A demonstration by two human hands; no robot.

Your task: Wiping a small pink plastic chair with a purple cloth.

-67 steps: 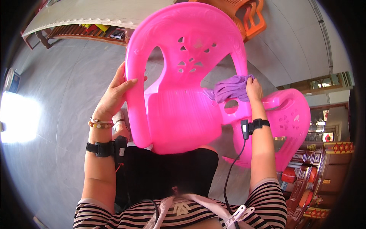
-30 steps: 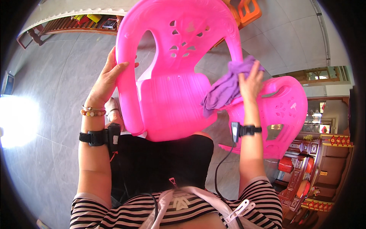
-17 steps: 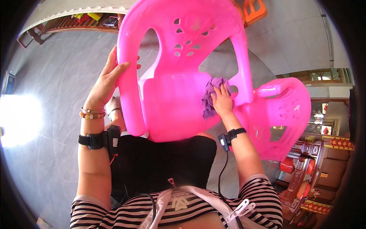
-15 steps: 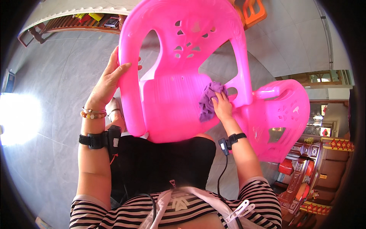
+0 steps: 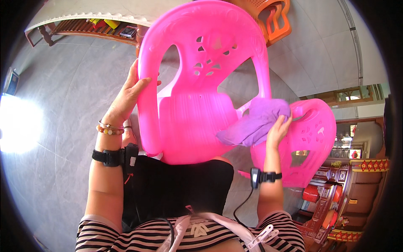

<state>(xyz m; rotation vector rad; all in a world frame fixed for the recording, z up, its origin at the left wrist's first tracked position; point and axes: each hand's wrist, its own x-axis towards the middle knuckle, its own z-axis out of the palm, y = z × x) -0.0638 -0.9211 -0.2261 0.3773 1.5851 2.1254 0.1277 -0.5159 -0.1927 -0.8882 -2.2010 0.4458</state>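
Note:
A bright pink plastic armchair [image 5: 197, 126] with a cut-out pattern in its backrest stands close in front of me. My left hand [image 5: 133, 89] grips its left armrest, thumb on top and fingertips showing through the gap on the inner side. In my right hand [image 5: 280, 128] is a purple cloth [image 5: 260, 124], bunched at the fingers with a loose end hanging to the left over the seat's right edge. The cloth is over the right armrest and hides the front of it.
A second pink chair [image 5: 308, 138] stands just to the right, close to my right hand. Behind the near chair is an orange plastic chair [image 5: 277, 25]. A white-topped table [image 5: 96, 10] with a slatted wooden shelf is at the far left. Carved wooden furniture [image 5: 323, 206] lines the right.
My right hand has lifted the purple cloth off the seat and moved right to the armrest, where the cloth hangs more spread out. The near chair has shifted slightly in view.

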